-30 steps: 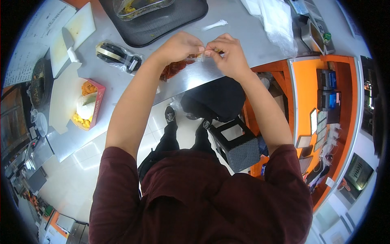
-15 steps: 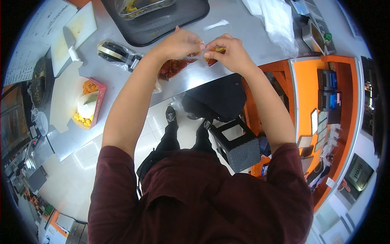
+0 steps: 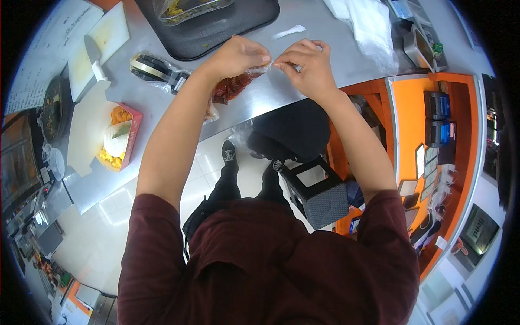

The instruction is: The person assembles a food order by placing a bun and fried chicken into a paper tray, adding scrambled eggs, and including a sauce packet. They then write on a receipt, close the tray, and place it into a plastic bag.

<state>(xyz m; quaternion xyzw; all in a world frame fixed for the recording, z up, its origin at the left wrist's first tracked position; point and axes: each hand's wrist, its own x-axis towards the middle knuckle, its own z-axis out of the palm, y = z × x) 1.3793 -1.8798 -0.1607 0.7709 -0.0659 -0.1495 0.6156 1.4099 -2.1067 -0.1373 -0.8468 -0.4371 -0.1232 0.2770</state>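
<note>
Above the counter's near edge, my left hand [image 3: 238,57] is closed round the upper part of a clear plastic bag [image 3: 233,89] with dark red contents. The bag hangs below that hand, partly hidden by my wrist. My right hand [image 3: 309,69] faces it, thumb and fingers pinched on a thin end of clear plastic between the hands. Left of my left forearm lies a black tape dispenser [image 3: 154,69] in clear wrap. Farther left stands an open red-and-white food box [image 3: 134,138] with white rice, an orange-brown piece and yellow bits.
A dark tray [image 3: 254,27] bearing a clear food container [image 3: 189,13] lies at the back. A white plastic spoon [image 3: 288,32] sits beside it, with white plastic bags [image 3: 368,32] to the right. A knife [image 3: 93,54] rests on a white cutting board [image 3: 116,32] at far left.
The red and yellow contents that showed at my right hand no longer show there. Its fingers have moved onto the thin plastic end, and the bag hangs from my left hand.
</note>
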